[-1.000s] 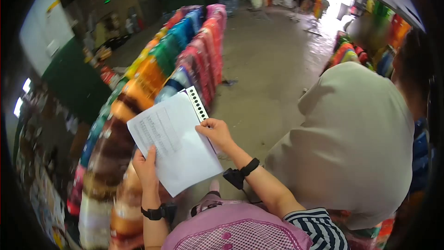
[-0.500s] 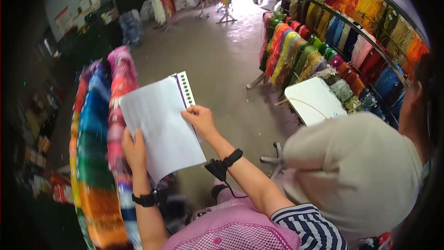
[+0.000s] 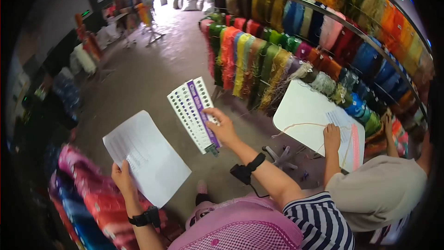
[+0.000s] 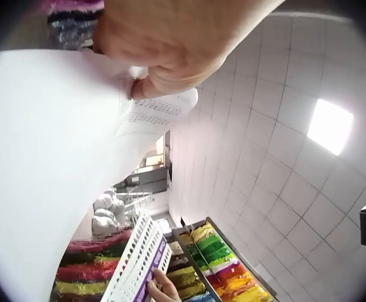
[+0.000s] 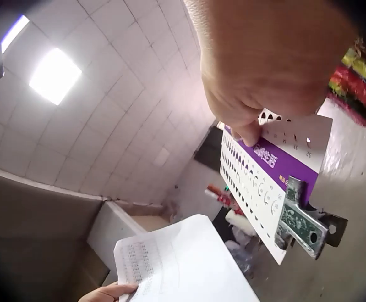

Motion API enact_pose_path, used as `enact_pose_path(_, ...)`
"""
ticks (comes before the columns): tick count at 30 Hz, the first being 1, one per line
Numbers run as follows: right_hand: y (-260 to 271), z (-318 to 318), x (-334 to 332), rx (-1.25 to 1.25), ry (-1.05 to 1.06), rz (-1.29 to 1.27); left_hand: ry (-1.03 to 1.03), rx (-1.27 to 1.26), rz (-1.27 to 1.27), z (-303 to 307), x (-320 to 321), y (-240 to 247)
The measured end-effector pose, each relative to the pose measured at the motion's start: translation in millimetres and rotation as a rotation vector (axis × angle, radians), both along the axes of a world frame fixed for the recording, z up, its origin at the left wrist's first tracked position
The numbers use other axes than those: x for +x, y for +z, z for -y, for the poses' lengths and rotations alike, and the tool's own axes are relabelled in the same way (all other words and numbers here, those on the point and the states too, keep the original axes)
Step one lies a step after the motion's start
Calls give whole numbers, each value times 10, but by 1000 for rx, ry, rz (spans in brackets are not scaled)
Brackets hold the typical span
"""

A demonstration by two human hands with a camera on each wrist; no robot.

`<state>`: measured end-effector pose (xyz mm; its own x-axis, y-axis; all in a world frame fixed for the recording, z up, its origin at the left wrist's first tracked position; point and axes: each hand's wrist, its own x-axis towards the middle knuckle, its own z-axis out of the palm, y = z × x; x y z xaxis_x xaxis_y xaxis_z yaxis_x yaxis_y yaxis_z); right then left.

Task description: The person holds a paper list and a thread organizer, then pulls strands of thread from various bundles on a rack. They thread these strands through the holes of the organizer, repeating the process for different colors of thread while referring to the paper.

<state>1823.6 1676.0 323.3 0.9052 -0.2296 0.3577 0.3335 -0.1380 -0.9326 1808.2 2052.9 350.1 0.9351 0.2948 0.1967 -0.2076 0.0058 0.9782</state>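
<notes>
My left hand (image 3: 122,179) grips a printed sheet of white paper (image 3: 150,162) by its left edge, thumb on top. In the left wrist view small printed rows show near that thumb, and the sheet bends. Apart from it on the right, my right hand (image 3: 224,129) pinches white punched cards (image 3: 185,111) with a purple lettered strip (image 3: 198,102). Rows of holes run along the cards, and a worn green metal clip (image 5: 302,223) bites their lower end. In the right wrist view the fingers cover part of the purple strip.
Racks of colourful thread skeins (image 3: 261,60) line the right side; more skeins (image 3: 99,194) hang at lower left. Close on my right, a person in beige (image 3: 379,190) rests a hand (image 3: 331,136) on a white table (image 3: 296,106) with a pink strip (image 3: 355,146) and cord.
The cards, earlier behind the paper, are now apart from it, drawn to the right by my right hand. The paper stays in my left hand. The view has turned right toward the table and racks.
</notes>
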Motion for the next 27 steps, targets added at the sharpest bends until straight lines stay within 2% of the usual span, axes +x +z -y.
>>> enact_pose_path(2, 2, 267, 84, -54, -188, 146, -108, -60, -24, 149, 616, -162)
enact_pose_path(4, 164, 542, 111, 260, -100, 7, -217, -117, -60, 438, 1248, -84)
enact_pose_path(6, 139, 815, 146, 203, -247, -127, -358, -149, -81, 797, 1759, -25)
enact_pose_path(8, 345, 898, 54, 311, -400, -162, -479, -174, -147, 1266, 2170, 58)
enact_pose_path(9, 264, 952, -29, 337, -452, -183, -557, -198, -202, 1489, 2321, -42)
enact_pose_path(12, 400, 1163, -263, 560, -523, -110, -850, -235, -293, 2367, 2625, -14)
enact_pose_path(15, 491, 1492, -476, 613, -660, -49, -1090, -229, -326, 3382, 2556, -60)
enact_pose_path(16, 430, 1613, -547, 616, -697, -47, -1157, -169, -309, 3708, 2554, -254)
enact_pose_path(18, 575, 1835, -597, 588, -750, 5, -1287, -112, -311, 4400, 2391, -251)
enact_pose_path(19, 612, 1953, -590, 534, -782, -17, -1329, -128, -288, 4760, 2311, -320)
enact_pose_path(20, 545, 2119, -600, 543, -784, -17, -1388, -27, -221, 5087, 2279, -418)
enact_pose_path(22, 390, 2444, -637, 393, -732, -167, -1485, -133, -248, 5714, 2141, -636)
enact_pose_path(23, 366, 2576, -621, 385, -719, -198, -1485, -127, -291, 5933, 2054, -662)
enact_pose_path(24, 328, 2727, -607, 398, -717, -201, -1519, -196, -443, 6152, 2012, -744)
enact_pose_path(25, 289, 2885, -609, 368, -738, -288, -1561, -219, -437, 6311, 1943, -749)
enact_pose_path(26, 265, 3044, -610, 336, -757, -378, -1555, -350, -679, 6438, 1913, -761)
enact_pose_path(27, 259, 3176, -630, 298, -770, -435, -1591, -370, -880, 6568, 1886, -740)
